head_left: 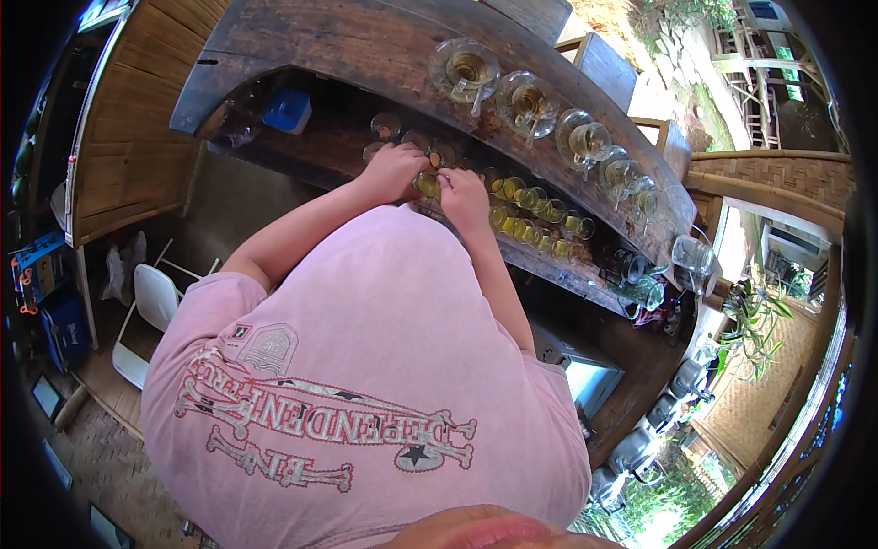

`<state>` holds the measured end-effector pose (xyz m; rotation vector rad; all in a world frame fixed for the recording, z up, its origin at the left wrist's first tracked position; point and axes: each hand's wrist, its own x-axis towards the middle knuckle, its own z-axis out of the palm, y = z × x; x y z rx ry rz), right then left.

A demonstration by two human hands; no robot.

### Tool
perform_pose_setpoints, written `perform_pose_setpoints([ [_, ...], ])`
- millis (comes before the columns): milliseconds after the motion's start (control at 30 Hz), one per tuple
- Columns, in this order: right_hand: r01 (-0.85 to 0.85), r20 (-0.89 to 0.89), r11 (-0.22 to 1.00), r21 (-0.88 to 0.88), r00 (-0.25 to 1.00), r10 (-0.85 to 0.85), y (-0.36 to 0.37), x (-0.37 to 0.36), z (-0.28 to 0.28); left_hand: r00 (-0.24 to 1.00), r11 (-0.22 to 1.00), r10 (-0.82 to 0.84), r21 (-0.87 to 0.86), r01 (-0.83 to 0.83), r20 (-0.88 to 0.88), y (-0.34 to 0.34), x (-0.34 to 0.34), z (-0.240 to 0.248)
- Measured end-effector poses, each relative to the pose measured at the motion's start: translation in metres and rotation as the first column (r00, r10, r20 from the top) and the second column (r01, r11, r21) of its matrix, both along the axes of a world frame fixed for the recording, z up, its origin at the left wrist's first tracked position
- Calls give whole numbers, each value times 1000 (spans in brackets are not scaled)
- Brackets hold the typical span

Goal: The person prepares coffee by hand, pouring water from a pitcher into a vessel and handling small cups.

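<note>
Pink shirt (366,339) lay behind left hand (397,172) and right hand (465,194); narrow fingers met yellowish glass (427,186), hold unclear, rightward glasses (522,231) seemingly demanding steadiness.

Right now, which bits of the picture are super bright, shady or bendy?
Head view: sunlight bleaches the outdoor ground, upper right; the yellowish glasses sit in dimmer light; toward the black rim, fisheye distortion seems to bend the woven panel.

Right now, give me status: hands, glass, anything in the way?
Left hand and right hand together at yellowish glass. Exact grip unclear. Other glasses crowd both sides.
</note>
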<state>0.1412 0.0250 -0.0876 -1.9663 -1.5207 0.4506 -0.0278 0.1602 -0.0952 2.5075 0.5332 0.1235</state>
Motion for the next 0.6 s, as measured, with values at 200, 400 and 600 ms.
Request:
perform_pose_setpoints([
  [200,28,-17,997,-66,999,-29,-5,3,-2,1000,1000,14,14,-14,14,0,-2,-5],
  [400,-67,-96,998,-20,993,65,-4,-3,-10,1000,1000,8,3,-8,-8,1,0,-1],
  [600,-8,-19,999,36,1000,9,2,2,-6,999,1000,3,15,-2,-40,0,1,4],
])
